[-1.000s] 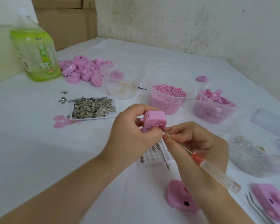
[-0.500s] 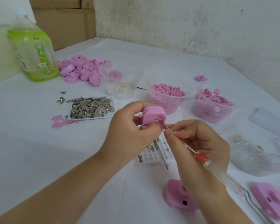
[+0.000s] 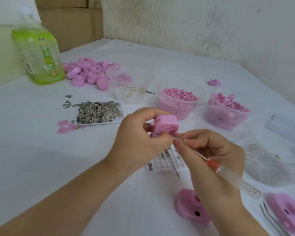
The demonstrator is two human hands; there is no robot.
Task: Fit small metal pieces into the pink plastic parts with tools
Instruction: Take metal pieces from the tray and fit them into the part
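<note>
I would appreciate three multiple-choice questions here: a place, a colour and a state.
1. The tray of metal pieces lies: A. in a drawer B. on a chair C. flat on the table.
2. The screwdriver has a collar coloured: A. orange-red B. blue C. black.
3. The left hand: A. lies flat B. grips a pink plastic part C. holds scissors.
Key: C, white tabletop shows around it; A, the band beside the clear handle; B, fingers curl round it.
</note>
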